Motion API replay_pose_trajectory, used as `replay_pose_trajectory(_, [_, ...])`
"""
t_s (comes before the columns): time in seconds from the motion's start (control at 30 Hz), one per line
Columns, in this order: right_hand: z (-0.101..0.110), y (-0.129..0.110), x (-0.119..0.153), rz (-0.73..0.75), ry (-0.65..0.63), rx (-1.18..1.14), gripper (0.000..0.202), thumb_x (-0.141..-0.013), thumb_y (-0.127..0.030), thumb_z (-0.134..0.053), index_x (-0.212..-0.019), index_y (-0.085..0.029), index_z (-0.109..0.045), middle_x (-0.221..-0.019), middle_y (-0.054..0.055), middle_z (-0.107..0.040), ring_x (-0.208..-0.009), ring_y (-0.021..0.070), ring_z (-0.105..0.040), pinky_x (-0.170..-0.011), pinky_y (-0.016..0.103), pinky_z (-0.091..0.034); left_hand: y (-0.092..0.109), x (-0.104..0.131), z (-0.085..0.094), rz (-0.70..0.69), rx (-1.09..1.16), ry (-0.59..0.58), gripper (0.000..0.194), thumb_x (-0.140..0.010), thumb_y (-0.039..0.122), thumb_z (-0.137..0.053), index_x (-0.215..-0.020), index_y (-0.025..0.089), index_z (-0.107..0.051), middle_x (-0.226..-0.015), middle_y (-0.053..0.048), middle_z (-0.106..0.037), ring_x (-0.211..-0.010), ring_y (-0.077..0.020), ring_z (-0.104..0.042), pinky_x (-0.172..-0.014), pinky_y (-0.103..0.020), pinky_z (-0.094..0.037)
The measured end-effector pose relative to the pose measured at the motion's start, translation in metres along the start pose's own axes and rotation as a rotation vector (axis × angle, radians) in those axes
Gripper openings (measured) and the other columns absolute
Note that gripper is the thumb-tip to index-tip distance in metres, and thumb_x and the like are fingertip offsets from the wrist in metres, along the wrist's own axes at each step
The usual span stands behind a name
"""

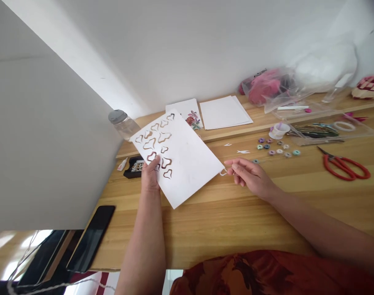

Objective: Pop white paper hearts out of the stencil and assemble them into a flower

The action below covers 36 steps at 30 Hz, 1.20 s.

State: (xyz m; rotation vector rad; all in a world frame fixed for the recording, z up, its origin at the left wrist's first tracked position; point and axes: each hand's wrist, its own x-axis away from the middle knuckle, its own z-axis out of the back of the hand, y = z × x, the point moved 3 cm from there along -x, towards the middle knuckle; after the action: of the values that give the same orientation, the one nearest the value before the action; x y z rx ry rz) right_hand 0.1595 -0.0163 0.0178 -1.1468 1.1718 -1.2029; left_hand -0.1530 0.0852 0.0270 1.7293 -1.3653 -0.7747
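My left hand [151, 174] grips a white paper sheet [189, 164] by its left side, thumb on top, tilted above the table. Curvy outline shapes run along the sheet's left part; brown shows through them like cut-out slits. My right hand [248, 176] is closed in a pinch near the sheet's right corner. At its fingertips is a small looped white paper piece [223, 172], partly hidden by the fingers. Thin white paper slivers [243, 152] lie on the table beyond that hand. To its right rest red-handled scissors [346, 168].
Several small coloured spools [272, 152] sit beside a white cup [279, 130]. A clear tray [328, 131] of thin tools lies behind. White sheets [225, 112] rest on the back ledge. At left are a bottle [122, 123], a black bead tray [134, 167] and a phone [93, 237].
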Motion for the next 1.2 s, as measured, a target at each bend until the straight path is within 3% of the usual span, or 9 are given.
replay_pose_trajectory(0.13, [-0.005, -0.001, 0.004, -0.024, -0.074, 0.073, 0.044, -0.094, -0.056, -0.052, -0.117, -0.02, -0.063, -0.076, 0.001, -0.06, -0.056, 0.0103, -0.05, -0.05, 0.024, -0.039, -0.005, 0.005, -0.005, 0.057, 0.008, -0.035, 0.043, -0.066, 0.019, -0.083, -0.107, 0.017, -0.071, -0.106, -0.009, -0.076, -0.089, -0.0256, -0.073, -0.088, -0.041, -0.059])
replay_pose_trajectory(0.23, [-0.001, -0.002, 0.002, -0.026, -0.002, 0.152, 0.042, -0.092, -0.057, -0.054, -0.108, -0.019, -0.064, -0.066, -0.002, -0.052, -0.056, 0.0112, -0.046, -0.05, 0.024, -0.037, -0.006, 0.008, -0.008, 0.09, 0.018, -0.074, 0.045, -0.067, 0.022, -0.084, -0.11, 0.018, -0.07, -0.111, -0.011, -0.074, -0.092, -0.0272, -0.073, -0.09, -0.044, -0.058])
replay_pose_trajectory(0.33, [0.003, -0.004, 0.001, -0.013, 0.044, 0.205, 0.041, -0.09, -0.056, -0.057, -0.108, -0.02, -0.064, -0.072, 0.0, -0.056, -0.062, 0.0124, -0.048, -0.053, 0.024, -0.038, -0.006, 0.011, -0.011, 0.116, 0.023, -0.101, 0.049, -0.066, 0.025, -0.085, -0.112, 0.018, -0.069, -0.113, -0.012, -0.074, -0.095, -0.0293, -0.072, -0.092, -0.046, -0.057])
replay_pose_trajectory(0.53, [-0.001, -0.003, 0.004, -0.045, -0.081, 0.245, 0.037, -0.092, -0.056, -0.053, -0.089, -0.02, -0.064, -0.06, -0.003, -0.045, -0.055, 0.0111, -0.042, -0.051, 0.024, -0.035, -0.006, 0.014, -0.013, 0.102, 0.01, -0.098, 0.047, -0.064, 0.024, -0.086, -0.108, 0.018, -0.07, -0.11, -0.011, -0.075, -0.094, -0.0276, -0.073, -0.089, -0.041, -0.058])
replay_pose_trajectory(0.83, [-0.008, 0.0, 0.007, -0.132, -0.16, 0.194, 0.039, -0.089, -0.058, -0.056, -0.096, -0.02, -0.061, -0.069, 0.001, -0.061, -0.054, 0.0112, -0.05, -0.051, 0.024, -0.042, -0.004, 0.016, -0.015, 0.104, 0.008, -0.078, 0.043, -0.061, 0.022, -0.088, -0.1, 0.018, -0.071, -0.103, -0.009, -0.076, -0.087, -0.0252, -0.073, -0.084, -0.038, -0.058])
replay_pose_trajectory(1.2, [-0.006, -0.001, 0.008, -0.101, -0.138, 0.193, 0.039, -0.089, -0.058, -0.056, -0.097, -0.02, -0.063, -0.066, 0.001, -0.062, -0.052, 0.0115, -0.049, -0.049, 0.024, -0.041, -0.005, 0.014, -0.013, 0.061, -0.026, -0.08, 0.044, -0.06, 0.026, -0.089, -0.099, 0.018, -0.069, -0.099, -0.008, -0.076, -0.085, -0.0256, -0.073, -0.087, -0.042, -0.056])
